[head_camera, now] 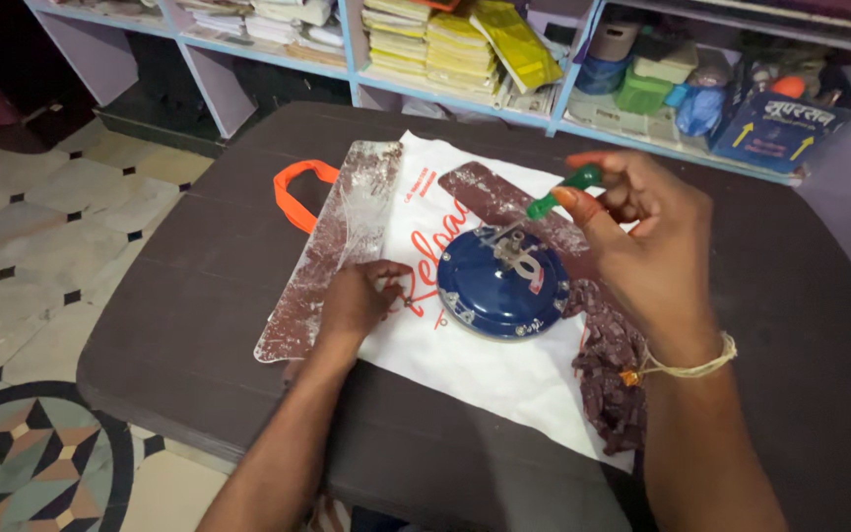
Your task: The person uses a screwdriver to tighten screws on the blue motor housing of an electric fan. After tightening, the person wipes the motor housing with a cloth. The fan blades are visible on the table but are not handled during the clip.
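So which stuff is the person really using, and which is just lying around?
In use:
right hand with green-handled screwdriver
blue round motor housing
left hand pinching a small screw

Lying about:
fan blades
white cloth bag
shelf of stacked packets

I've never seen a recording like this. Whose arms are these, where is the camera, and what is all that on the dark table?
There is no machine here: these are a person's own two bare hands, filmed by one camera worn on their head and looking down. The right hand holds a green-handled screwdriver, its tip down on a round blue motor housing. The left hand rests on a white cloth bag with an orange handle, fingertips pinched at something small that I cannot make out. Two dusty brown fan blades lie on and beside the bag, and a dark red rag lies on its right side. All of it sits on a dark table. Shelves of stacked packets stand behind.
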